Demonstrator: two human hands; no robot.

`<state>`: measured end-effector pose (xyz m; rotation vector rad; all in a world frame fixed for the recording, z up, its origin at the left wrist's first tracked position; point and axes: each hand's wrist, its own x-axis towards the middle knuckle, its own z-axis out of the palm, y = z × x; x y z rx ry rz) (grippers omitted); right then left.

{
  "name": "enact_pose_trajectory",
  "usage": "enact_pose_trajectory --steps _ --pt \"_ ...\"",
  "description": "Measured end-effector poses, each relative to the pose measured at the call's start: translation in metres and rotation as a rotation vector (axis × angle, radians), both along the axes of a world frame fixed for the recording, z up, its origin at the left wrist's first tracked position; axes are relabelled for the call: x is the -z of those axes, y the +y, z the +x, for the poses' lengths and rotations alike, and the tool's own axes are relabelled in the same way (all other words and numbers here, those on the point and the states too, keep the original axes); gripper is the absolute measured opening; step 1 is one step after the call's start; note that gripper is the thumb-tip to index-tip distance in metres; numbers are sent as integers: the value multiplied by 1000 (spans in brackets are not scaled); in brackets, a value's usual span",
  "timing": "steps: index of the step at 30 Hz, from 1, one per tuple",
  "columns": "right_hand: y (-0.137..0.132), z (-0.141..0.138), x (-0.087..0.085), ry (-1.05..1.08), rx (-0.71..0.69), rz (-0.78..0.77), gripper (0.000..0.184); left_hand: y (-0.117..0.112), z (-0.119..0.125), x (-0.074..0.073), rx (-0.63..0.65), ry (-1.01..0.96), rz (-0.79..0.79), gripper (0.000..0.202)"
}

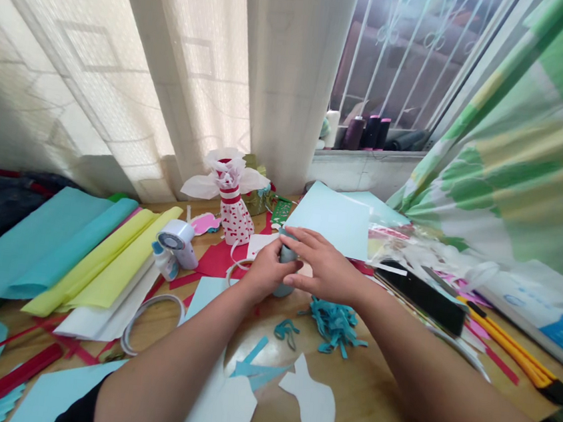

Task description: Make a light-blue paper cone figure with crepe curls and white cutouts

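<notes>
Wood table [383, 396], heavily littered with craft paper.

Item in hand: a small grey cylinder [287, 255], at table centre, upright, its base on or just above the wood; contact cannot be confirmed.

Left hand [266, 271]: fingers clenched round the cylinder from its 9 o'clock side. Judged a steadying grip, keeping it upright.

Right hand [323, 269]: fingers stretched out, laid across the cylinder's top and 3 o'clock side, touching it. The thumb is hidden, so I cannot tell whether this hand grasps or merely presses. The flat fingers suggest smoothing or pressing rather than lifting.

Surroundings, taken from the cylinder:
- 5 o'clock, near: teal scraps [335, 321] in a loose heap, lying within reach of the right hand.
- 6 o'clock: white cutout [312, 395], flat on the wood.
- 9 o'clock: tape dispenser [174, 247], and a tape ring [152, 315] at 8 o'clock, both on the left hand's side.
- 11 o'clock: a red-and-white paper figure [234, 209], standing upright, set back from the working spot.
- 1 o'clock: pale blue sheet [333, 223], flat.
- 3 o'clock, well apart: yellow knife [513, 349], parked out at the edge, away from both forearms.
- 9 o'clock, far: rolled sheets [56, 248], teal and yellow, stacked aside.
</notes>
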<state>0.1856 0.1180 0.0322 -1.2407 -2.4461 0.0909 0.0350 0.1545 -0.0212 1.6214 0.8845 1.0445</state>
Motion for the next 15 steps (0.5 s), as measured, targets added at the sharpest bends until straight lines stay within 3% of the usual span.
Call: enact_pose_trajectory --steps 9,15 --pt "-3 -3 4 4 46 30 67 0 -1 1 30 2 -40 32" --pt "-3 3 -1 140 -6 49 60 0 -3 -1 32 7 -31 32"
